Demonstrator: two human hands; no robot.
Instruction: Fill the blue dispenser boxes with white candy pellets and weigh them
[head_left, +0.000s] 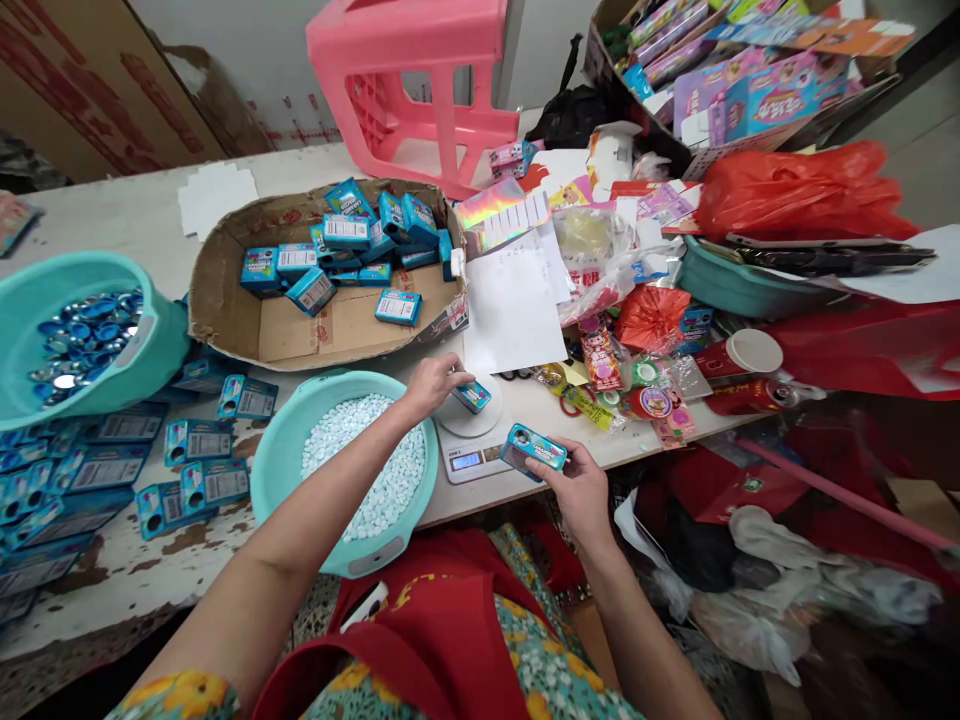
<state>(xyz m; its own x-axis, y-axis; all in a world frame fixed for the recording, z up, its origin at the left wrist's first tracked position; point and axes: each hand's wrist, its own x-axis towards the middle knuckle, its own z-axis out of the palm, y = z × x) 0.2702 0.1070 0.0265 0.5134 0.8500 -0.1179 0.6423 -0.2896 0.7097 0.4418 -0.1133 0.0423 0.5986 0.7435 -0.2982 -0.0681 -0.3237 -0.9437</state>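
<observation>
My left hand [435, 386] has its fingers closed on a small blue box [472, 395] over the round plate of a white digital scale [466, 462]. In my right hand [579, 488] is another blue box [534, 449], held by its end just right of the scale, with a round opening showing on it. A teal basin [271, 465] full of small pale candies [379, 475] sits beside the scale, under my left forearm. Behind it, a cut-down cardboard box [289, 335] holds several blue boxes [346, 231].
At the far left, a teal basin [161, 335] holds shiny blue pieces, with rows of blue boxes [112, 465] near it. White papers [514, 315], wrappers and a red cup [724, 358] crowd the right side. A pink stool [442, 120] stands behind.
</observation>
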